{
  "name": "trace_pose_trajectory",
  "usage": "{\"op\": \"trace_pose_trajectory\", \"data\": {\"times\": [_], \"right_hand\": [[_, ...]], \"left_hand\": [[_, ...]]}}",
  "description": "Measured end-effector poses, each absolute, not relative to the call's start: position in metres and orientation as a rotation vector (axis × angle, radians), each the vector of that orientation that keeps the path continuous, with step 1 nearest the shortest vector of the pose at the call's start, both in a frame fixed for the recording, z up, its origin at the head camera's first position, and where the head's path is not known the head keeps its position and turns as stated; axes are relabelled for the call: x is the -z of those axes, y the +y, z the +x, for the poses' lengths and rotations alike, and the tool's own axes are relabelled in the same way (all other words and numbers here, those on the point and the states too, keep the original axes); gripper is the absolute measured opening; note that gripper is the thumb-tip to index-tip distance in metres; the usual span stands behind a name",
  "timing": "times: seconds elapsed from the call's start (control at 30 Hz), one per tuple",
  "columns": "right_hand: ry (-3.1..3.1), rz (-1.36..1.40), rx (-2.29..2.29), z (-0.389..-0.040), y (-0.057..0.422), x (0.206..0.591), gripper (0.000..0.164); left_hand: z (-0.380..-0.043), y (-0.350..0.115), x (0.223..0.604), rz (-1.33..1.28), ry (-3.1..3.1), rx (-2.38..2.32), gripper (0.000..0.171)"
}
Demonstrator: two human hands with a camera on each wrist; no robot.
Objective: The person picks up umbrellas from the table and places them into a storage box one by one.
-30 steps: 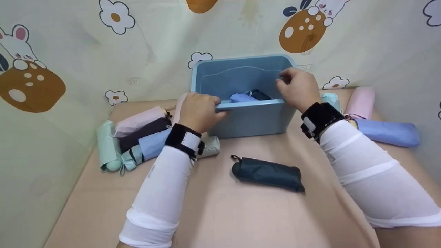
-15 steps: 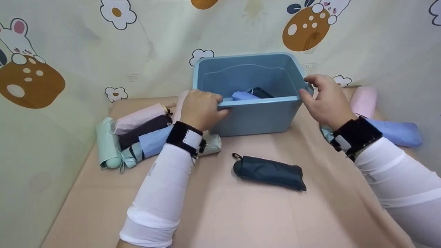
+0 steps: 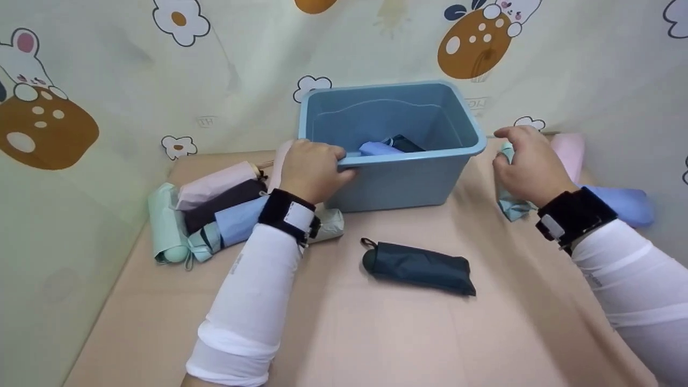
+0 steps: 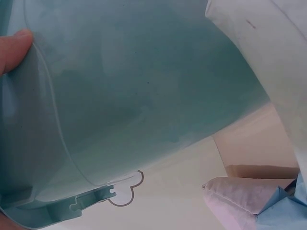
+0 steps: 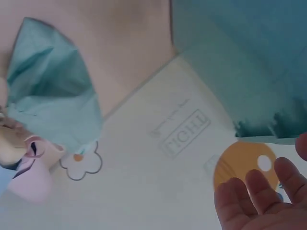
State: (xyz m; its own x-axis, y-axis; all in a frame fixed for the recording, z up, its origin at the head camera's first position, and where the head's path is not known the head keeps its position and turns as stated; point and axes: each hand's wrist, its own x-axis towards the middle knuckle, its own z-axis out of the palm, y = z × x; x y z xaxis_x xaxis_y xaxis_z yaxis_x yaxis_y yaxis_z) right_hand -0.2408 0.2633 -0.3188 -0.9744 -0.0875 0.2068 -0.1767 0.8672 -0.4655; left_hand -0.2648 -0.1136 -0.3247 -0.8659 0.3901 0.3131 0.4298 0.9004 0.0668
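Note:
My left hand [image 3: 314, 169] grips the front left corner of a blue plastic bin [image 3: 398, 185], its thumb [image 4: 17, 50] on the outer wall in the left wrist view. Inside the bin lie a blue folded umbrella [image 3: 379, 148] and a dark one [image 3: 407, 144]. To the right of the bin, my right hand [image 3: 532, 164] is in the air with fingers spread, holding nothing. It partly covers a teal folded umbrella [image 3: 513, 208], whose cloth end [image 5: 53, 86] shows in the right wrist view. A dark green folded umbrella [image 3: 422, 269] lies in front of the bin.
On the left lie several folded umbrellas, among them mint [image 3: 167, 223], pink [image 3: 217, 188], dark purple [image 3: 226, 207] and blue [image 3: 242, 221]. A pale one [image 3: 329, 226] pokes out beside my left wrist. Pink [image 3: 568, 153] and blue [image 3: 626, 204] umbrellas lie far right. A printed curtain [image 3: 258, 43] hangs behind.
My right hand has moved right, away from the bin's front right corner, and its fingers have spread. The left hand stays on the rim.

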Motion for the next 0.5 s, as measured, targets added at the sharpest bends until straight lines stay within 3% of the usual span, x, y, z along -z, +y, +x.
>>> {"op": "trace_pose_trajectory", "data": {"times": [0.27,0.5], "right_hand": [[-3.179,-0.012,-0.534,-0.26,0.299,0.361,0.079],[-3.267,-0.079,-0.48,-0.261,0.303,0.377,0.089]], "left_hand": [[-0.264,-0.113,0.327,-0.596,-2.767,0.205,0.042],[-0.264,-0.115,0.325,-0.59,-2.771,0.219,0.044]]}}
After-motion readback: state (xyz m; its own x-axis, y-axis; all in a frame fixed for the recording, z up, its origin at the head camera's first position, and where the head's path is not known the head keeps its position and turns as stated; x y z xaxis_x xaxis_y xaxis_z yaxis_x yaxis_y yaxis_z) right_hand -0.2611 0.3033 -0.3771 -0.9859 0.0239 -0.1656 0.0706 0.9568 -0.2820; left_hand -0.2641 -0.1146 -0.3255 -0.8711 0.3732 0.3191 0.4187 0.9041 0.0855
